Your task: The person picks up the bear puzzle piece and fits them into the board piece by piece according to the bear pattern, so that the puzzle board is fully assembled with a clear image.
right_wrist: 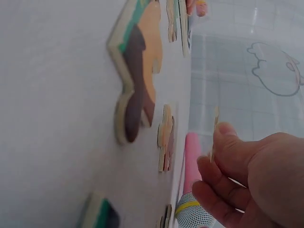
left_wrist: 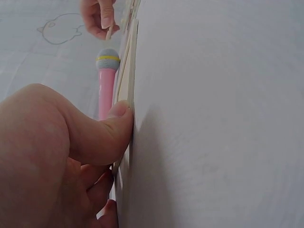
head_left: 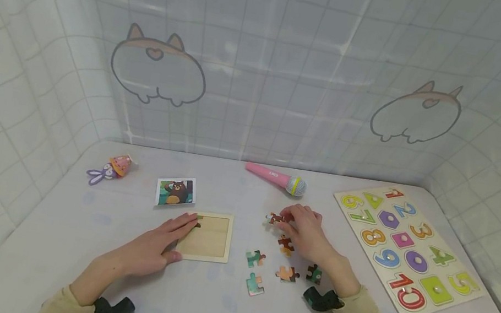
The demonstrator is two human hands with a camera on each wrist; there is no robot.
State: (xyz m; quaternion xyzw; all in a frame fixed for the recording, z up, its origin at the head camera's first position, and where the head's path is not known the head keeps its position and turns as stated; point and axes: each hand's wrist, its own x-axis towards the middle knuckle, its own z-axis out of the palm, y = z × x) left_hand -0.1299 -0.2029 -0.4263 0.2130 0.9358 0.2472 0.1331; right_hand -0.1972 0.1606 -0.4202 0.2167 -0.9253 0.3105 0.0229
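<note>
on frame (head_left: pixel 228 239), left hand (head_left: pixel 152 250) rests straight-fingered; right hand (head_left: pixel 307 235) pinches puzzle piece (head_left: pixel 274 218); board (head_left: pixel 422 245) numbered 1-10.

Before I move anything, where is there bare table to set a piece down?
Bare table lies between the pink microphone and the wooden frame, and left of the left hand, below the rabbit toy. Crowded: around the right hand, among loose puzzle pieces.

Lower-left puzzle piece (right_wrist: pixel 101 214) — blurry, partly outside right wrist view
</note>
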